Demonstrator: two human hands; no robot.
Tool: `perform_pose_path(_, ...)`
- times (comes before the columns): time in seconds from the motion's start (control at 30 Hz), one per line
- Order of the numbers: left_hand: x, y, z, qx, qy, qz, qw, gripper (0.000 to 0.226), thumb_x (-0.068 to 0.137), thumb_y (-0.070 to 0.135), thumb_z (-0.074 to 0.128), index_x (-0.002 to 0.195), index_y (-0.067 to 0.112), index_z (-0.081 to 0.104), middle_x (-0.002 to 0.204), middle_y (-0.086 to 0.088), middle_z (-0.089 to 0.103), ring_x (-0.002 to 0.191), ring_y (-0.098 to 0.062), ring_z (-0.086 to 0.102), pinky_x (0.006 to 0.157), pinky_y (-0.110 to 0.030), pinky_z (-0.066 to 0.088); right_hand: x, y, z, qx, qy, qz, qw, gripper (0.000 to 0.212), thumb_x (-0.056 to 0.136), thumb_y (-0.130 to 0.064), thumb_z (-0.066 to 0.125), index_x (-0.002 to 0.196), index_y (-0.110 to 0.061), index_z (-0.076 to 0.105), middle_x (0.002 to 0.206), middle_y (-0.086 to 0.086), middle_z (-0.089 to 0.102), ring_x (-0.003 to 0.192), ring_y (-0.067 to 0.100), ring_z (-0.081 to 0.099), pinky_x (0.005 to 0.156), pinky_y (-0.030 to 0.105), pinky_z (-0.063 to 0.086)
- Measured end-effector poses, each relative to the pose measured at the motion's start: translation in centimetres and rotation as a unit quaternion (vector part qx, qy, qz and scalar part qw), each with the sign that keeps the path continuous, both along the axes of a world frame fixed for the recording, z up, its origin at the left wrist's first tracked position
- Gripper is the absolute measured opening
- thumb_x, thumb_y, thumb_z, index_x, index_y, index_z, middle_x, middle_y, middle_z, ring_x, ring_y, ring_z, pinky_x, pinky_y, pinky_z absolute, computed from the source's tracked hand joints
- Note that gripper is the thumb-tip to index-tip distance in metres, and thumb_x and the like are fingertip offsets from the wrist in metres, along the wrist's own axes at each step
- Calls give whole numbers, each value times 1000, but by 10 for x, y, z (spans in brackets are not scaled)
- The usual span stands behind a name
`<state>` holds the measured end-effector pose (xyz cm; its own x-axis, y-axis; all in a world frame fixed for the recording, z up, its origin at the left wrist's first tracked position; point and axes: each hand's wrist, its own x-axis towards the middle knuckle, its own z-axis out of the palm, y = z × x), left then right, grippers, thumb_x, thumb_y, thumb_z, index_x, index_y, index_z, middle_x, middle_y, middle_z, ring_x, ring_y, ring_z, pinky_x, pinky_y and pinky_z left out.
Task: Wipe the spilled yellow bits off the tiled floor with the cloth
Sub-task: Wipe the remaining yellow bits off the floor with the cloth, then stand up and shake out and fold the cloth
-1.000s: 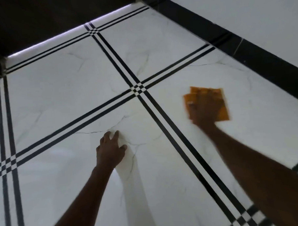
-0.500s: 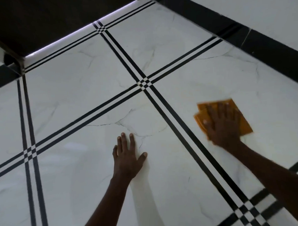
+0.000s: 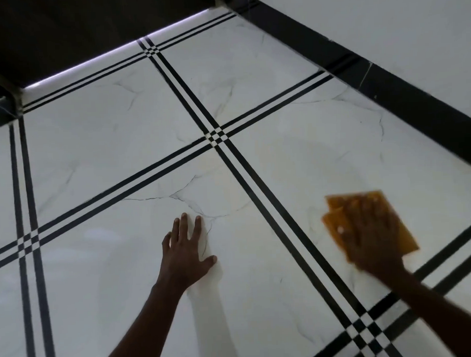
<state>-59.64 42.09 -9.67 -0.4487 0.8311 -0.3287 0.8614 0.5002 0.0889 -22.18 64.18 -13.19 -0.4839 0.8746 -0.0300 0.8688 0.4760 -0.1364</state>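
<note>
- Pressing flat on the cloth (image 3: 365, 221) with the right hand (image 3: 372, 237), fingers spread over its top, palm bearing down; not pinching or gripping so far as can be told, the hand and cloth both being smeared by motion blur.
- Lying open and flat on the floor (image 3: 106, 157), the left hand (image 3: 185, 250), fingers apart, holding nothing, apparently serving as a brace.
- Taking the black tile stripe (image 3: 285, 222) running from far to near as landmark: cloth and right hand lying on the wall side of it, left hand on the opposite side, well apart from the cloth.
- Showing as an orange-yellow, roughly square piece, folded, with a second layer peeking out at its stripe-side edge; no clear long axis; one corner pointing away from the person.
- Sitting directly under the right hand, so that hand alone being placed to drive the wipe; left hand far from it across the stripe.
- Failing to find any yellow bits anywhere on the white marbled tile; either too small to resolve or already gathered under the cloth, which cannot be told.
- Showing a faint arc-shaped dull sheen on the tile beyond the cloth, towards the black skirting (image 3: 387, 90).
- Judging the wiping step as under way; remaining extent not determinable.
</note>
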Motion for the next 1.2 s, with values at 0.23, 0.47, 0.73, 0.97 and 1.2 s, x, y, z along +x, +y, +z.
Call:
perform_pose_path(0.23, 0, 6, 1, -26, -38, -1, 999, 110, 84, 67, 60, 161, 24, -4, 168, -10, -12, 156, -30, -6, 123, -48, 15, -197, 56, -4, 13, 35, -36, 999, 85, 89, -66, 35, 150, -8, 44, 148, 34, 48, 141, 55, 41, 117, 76, 22)
perform_pose_path(0.47, -12, 6, 37, -87, -79, 57, 991, 88, 90, 51, 63, 160, 19, 20, 168, -5, 14, 155, -23, 13, 121, -43, 25, -213, -55, 19, -84, 7, 161, 983, 68, 97, -46, 24, 161, -25, 34, 168, 12, 33, 157, 40, 22, 127, 62, 14)
perform_pose_path(0.73, -10, 68, 121, 14, -212, 87, 973, 37, 93, 35, 67, 125, 17, 70, 119, -5, 73, 110, -21, 68, 97, -28, 51, -230, -8, 147, -279, 184, 75, 940, 32, 105, -37, 47, 118, -26, 73, 100, 2, 77, 97, 23, 70, 92, 39, 53)
perform_pose_path(0.97, -26, 117, 323, 186, -483, 229, 825, 35, 95, 36, 64, 107, 5, 74, 97, -15, 77, 87, -29, 77, 81, -43, 63, -254, 2, 357, -247, 252, 104, 930, 19, 98, -21, 66, 111, -22, 79, 91, -10, 68, 86, 9, 62, 79, 21, 45)
perform_pose_path(1.2, -43, 114, 574, 252, -580, 287, 719, 53, 94, 55, 59, 104, 5, 75, 91, -15, 78, 83, -29, 77, 76, -37, 64, -270, -11, 610, -170, 220, 182, 943, 34, 91, -2, 64, 103, -30, 79, 73, -12, 73, 72, -4, 67, 64, 12, 45)
